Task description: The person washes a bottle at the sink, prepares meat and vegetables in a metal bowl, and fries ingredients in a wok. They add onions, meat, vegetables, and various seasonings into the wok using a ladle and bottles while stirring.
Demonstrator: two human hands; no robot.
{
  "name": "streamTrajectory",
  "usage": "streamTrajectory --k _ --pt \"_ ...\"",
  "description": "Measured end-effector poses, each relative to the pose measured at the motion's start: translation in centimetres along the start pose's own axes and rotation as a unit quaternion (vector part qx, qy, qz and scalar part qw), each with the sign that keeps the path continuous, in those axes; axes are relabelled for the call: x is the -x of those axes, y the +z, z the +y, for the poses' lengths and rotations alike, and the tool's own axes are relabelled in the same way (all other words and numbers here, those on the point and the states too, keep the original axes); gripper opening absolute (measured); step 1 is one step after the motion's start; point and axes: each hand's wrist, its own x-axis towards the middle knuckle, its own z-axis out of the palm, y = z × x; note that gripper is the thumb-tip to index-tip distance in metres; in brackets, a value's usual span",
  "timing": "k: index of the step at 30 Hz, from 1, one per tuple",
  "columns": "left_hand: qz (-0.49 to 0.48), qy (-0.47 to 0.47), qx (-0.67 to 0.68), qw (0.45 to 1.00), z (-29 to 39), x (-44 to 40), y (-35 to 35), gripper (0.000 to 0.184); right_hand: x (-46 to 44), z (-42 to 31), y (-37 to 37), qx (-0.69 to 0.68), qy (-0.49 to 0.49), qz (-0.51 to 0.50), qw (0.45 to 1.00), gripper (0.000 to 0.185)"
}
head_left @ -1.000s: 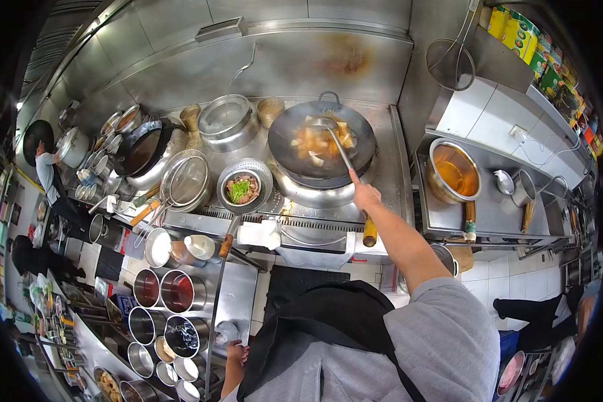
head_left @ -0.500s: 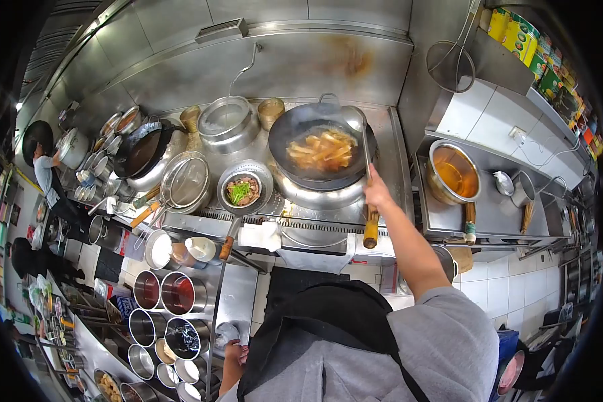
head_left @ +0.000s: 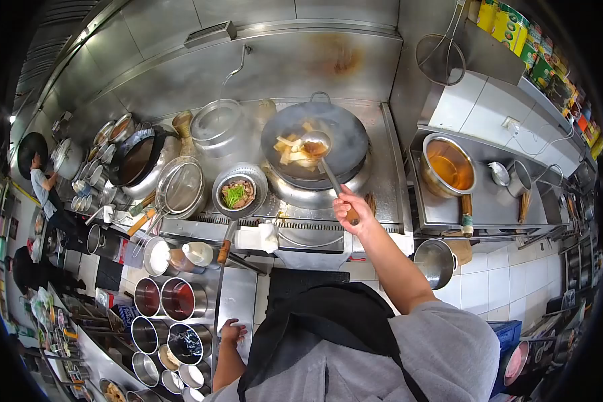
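My right hand [head_left: 350, 209] is closed round the wooden handle of a ladle [head_left: 331, 175]. The ladle's bowl holds brown liquid and sits over the food in a dark wok [head_left: 350, 134] on the burner. Pale golden chunks of food [head_left: 290, 150] lie in the wok, with steam above them. Low on the left, my left hand [head_left: 232, 331] has its fingers apart near the steel counter [head_left: 238, 298], with nothing seen in it. Left of the wok, a perforated strainer [head_left: 260, 194] carries meat and green pieces [head_left: 238, 194].
Left of the stove stand several steel pots of sauces [head_left: 179, 298] and a round mesh strainer [head_left: 183, 187]. A lidded pot [head_left: 216, 124] is at the back. On the right are a pot of amber liquid [head_left: 449, 166] and a hanging skimmer [head_left: 441, 60]. Another person [head_left: 43, 177] works far left.
My right hand moved left and the ladle's bowl swung from the wok's right rim to over the food. The greyish crumpled thing by my left hand no longer shows.
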Motion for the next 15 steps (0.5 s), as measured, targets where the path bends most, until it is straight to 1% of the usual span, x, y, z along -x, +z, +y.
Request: streamTrajectory --k 1,3,4,5,6,7,8,9,10,11,13,14,15 --pt "0.004 0.009 0.015 1.000 -0.1 0.1 0.0 0.050 0.3 -0.1 -0.2 0.000 0.002 0.002 1.000 0.060" --pt "-0.001 0.015 0.017 1.000 -0.7 0.5 -0.1 0.049 1.2 -0.4 0.1 0.105 0.006 0.014 0.994 0.066" --pt "0.002 -0.001 0.008 1.000 -1.1 0.6 0.0 0.049 1.7 -0.3 0.9 0.162 -0.004 0.031 0.986 0.074" --pt "0.003 -0.009 0.003 1.000 -1.4 0.7 0.2 0.049 2.0 -0.3 1.3 0.162 -0.004 0.033 0.986 0.074" --pt "0.004 -0.017 -0.002 1.000 -1.6 0.8 0.3 0.049 2.2 -0.3 1.5 0.238 -0.013 0.037 0.971 0.077" --pt "-0.002 -0.054 0.034 0.998 -3.6 -0.1 0.6 0.047 2.5 -0.4 1.7 0.312 -0.021 0.041 0.949 0.081" --pt "-0.009 -0.091 0.069 0.993 -6.1 -1.1 1.0 0.046 2.9 -0.3 2.2 0.313 -0.021 0.043 0.949 0.081" --pt "-0.015 -0.128 0.105 0.986 -8.2 -1.9 1.5 0.044 3.2 -0.1 2.8 0.392 -0.033 0.066 0.917 0.082" --pt "-0.010 -0.131 0.111 0.985 -9.9 -2.3 1.9 0.044 3.4 0.0 3.2 0.468 -0.044 0.088 0.878 0.084" --pt "-0.011 -0.130 0.111 0.985 -10.7 -2.1 2.0 0.044 3.6 0.1 3.3 0.468 -0.044 0.089 0.878 0.084" --pt "-0.009 -0.156 0.099 0.983 -12.5 -1.9 2.4 0.046 4.0 0.6 3.3 0.610 -0.073 0.108 0.781 0.081" --pt "-0.008 -0.167 0.107 0.980 -13.3 -2.2 2.7 0.047 4.3 0.8 3.5 0.612 -0.073 0.108 0.780 0.081" --pt "-0.009 -0.167 0.109 0.980 -13.3 -2.3 2.8 0.047 4.9 0.9 4.2 0.638 -0.067 0.104 0.760 0.079"
